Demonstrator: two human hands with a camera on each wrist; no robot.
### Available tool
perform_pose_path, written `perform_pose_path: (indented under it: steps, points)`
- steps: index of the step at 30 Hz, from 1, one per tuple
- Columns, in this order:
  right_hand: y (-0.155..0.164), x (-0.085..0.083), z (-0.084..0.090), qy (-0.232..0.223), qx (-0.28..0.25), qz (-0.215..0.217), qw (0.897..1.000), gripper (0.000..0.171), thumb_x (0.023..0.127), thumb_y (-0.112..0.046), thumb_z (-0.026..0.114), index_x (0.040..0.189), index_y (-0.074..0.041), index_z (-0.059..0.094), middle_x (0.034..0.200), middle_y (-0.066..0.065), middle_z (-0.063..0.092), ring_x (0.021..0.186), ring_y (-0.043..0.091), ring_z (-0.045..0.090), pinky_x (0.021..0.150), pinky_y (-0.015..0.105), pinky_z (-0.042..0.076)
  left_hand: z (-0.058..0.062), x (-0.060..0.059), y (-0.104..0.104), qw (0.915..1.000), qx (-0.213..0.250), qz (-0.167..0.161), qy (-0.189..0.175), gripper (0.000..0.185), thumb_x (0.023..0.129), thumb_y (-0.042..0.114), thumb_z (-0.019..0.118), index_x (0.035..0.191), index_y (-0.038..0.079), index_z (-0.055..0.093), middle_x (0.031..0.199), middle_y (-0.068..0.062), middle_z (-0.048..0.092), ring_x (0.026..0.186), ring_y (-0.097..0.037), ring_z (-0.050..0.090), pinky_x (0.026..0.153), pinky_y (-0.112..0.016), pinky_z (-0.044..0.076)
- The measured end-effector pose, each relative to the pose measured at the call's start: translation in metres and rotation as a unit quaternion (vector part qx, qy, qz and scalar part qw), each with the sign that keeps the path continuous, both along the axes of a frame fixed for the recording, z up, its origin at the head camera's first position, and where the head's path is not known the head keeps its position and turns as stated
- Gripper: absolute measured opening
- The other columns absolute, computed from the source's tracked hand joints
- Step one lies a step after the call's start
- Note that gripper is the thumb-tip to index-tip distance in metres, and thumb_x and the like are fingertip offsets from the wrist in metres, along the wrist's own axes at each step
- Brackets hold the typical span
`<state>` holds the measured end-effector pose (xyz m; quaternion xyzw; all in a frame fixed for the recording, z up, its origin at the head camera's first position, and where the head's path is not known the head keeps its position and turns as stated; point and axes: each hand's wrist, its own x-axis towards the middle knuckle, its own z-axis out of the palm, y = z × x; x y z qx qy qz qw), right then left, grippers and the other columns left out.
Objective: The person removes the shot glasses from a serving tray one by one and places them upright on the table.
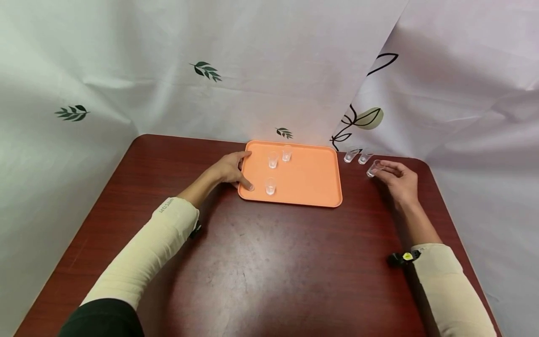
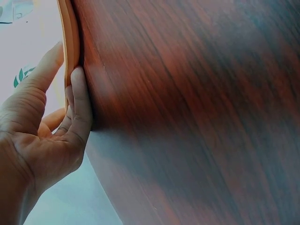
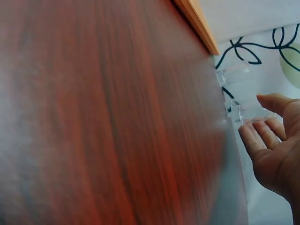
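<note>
My left hand (image 1: 230, 168) grips the left edge of an orange tray (image 1: 313, 180), the thumb over its rim. In the left wrist view, fingers of that hand (image 2: 51, 129) lie along the outer side of the tray's edge (image 2: 71, 40). Three small clear cups stand on the tray: two toward the back (image 1: 273, 162) and one near the front (image 1: 270, 188). To the right of the tray, my right hand (image 1: 402, 182) pinches another clear cup (image 1: 372, 170) between thumb and fingers. The right wrist view shows this cup (image 3: 252, 111) tilted, partly hidden by the fingers.
Two more clear cups, one nearer the tray (image 1: 349, 156) and one beside it (image 1: 364, 157), stand at the table's back edge. The dark red wooden table (image 1: 269, 262) meets a white leaf-patterned curtain (image 1: 261, 84) behind and at both sides.
</note>
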<state>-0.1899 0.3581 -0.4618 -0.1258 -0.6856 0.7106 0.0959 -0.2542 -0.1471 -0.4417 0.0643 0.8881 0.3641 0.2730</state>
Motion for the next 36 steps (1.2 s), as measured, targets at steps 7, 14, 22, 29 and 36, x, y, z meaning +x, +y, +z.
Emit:
perform_pose_path:
  steps: [7, 14, 22, 29, 36]
  points:
    - [0.006, -0.009, -0.001, -0.016, 0.009, -0.019, 1.0, 0.031, 0.091, 0.009, 0.087, 0.118, -0.007, 0.082, 0.092, -0.015, 0.084, 0.084, -0.005, 0.078, 0.076, 0.01, 0.064, 0.002, 0.0, 0.0, 0.9998, -0.016, -0.006, 0.007, 0.127, 0.082, 0.018, 0.104, 0.182, 0.02, 0.026, 0.177, -0.022, 0.039, 0.087, -0.024, 0.069, 0.069, -0.03, 0.063]
    - [0.007, -0.016, 0.002, -0.018, -0.014, -0.028, 0.999, 0.03, 0.092, 0.013, 0.084, 0.116, -0.004, 0.08, 0.091, -0.013, 0.085, 0.085, -0.003, 0.078, 0.077, 0.011, 0.065, 0.003, 0.0, 0.001, 0.9997, -0.021, -0.006, 0.015, 0.128, 0.081, 0.019, 0.105, 0.182, 0.02, 0.027, 0.179, -0.021, 0.037, 0.104, -0.031, 0.067, 0.072, -0.029, 0.061]
    - [0.012, -0.026, 0.003, -0.032, -0.007, -0.043, 0.999, 0.031, 0.092, 0.012, 0.084, 0.119, -0.004, 0.079, 0.09, -0.015, 0.083, 0.087, -0.004, 0.078, 0.077, 0.009, 0.064, 0.002, 0.0, 0.0, 0.9998, -0.018, -0.005, 0.012, 0.128, 0.082, 0.018, 0.105, 0.182, 0.02, 0.026, 0.179, -0.021, 0.037, 0.094, -0.028, 0.069, 0.07, -0.029, 0.062]
    - [0.015, -0.033, 0.005, -0.042, -0.016, -0.05, 0.998, 0.034, 0.092, 0.012, 0.085, 0.121, -0.006, 0.081, 0.091, -0.014, 0.083, 0.085, -0.004, 0.077, 0.078, 0.011, 0.065, 0.002, 0.0, 0.0, 0.9998, -0.016, -0.004, 0.01, 0.127, 0.082, 0.018, 0.105, 0.182, 0.021, 0.026, 0.179, -0.022, 0.036, 0.076, -0.021, 0.07, 0.068, -0.03, 0.064]
    - [0.017, -0.037, 0.005, -0.053, -0.019, -0.054, 0.997, 0.034, 0.092, 0.01, 0.086, 0.12, -0.009, 0.082, 0.091, -0.015, 0.082, 0.085, -0.005, 0.075, 0.079, 0.01, 0.064, 0.004, 0.0, 0.001, 0.9996, -0.023, -0.009, 0.011, 0.127, 0.082, 0.019, 0.104, 0.182, 0.02, 0.026, 0.179, -0.022, 0.036, 0.087, -0.025, 0.069, 0.069, -0.029, 0.063]
